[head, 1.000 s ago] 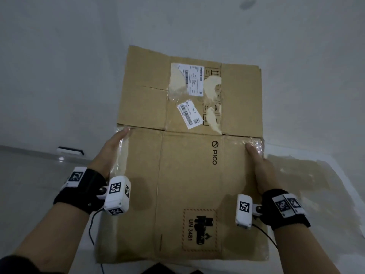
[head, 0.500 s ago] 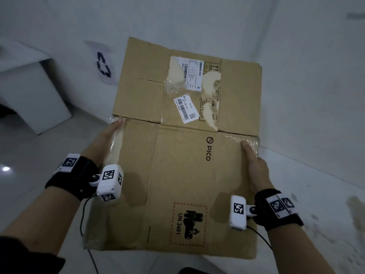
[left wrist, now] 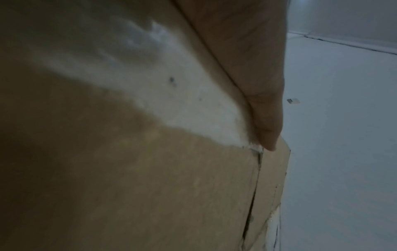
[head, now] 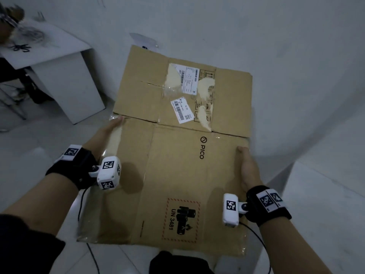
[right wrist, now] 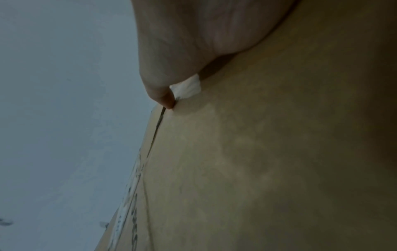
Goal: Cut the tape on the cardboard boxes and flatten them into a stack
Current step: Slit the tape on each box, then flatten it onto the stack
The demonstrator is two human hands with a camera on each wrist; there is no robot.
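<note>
A flattened brown cardboard box (head: 177, 175), with torn shipping labels and a "PICO" print, is held in the air in front of me. My left hand (head: 105, 135) grips its left edge, thumb lying along the top face, fingers hidden beneath. My right hand (head: 246, 167) grips the right edge the same way. In the left wrist view the thumb (left wrist: 264, 118) lies along the cardboard (left wrist: 128, 169) by a strip of shiny tape. In the right wrist view the thumb (right wrist: 163, 95) presses on the cardboard (right wrist: 257, 152) at a flap seam.
A white desk (head: 65, 76) stands at the upper left with a dark scissors-like item (head: 20, 48) on top. Pale walls rise behind the box. A raised white ledge (head: 325, 194) sits to the right, and light floor tiles (head: 29, 145) lie below.
The box and both hands have swung left across the room; the white desk has come into view at the upper left. Both grips on the box edges are unchanged.
</note>
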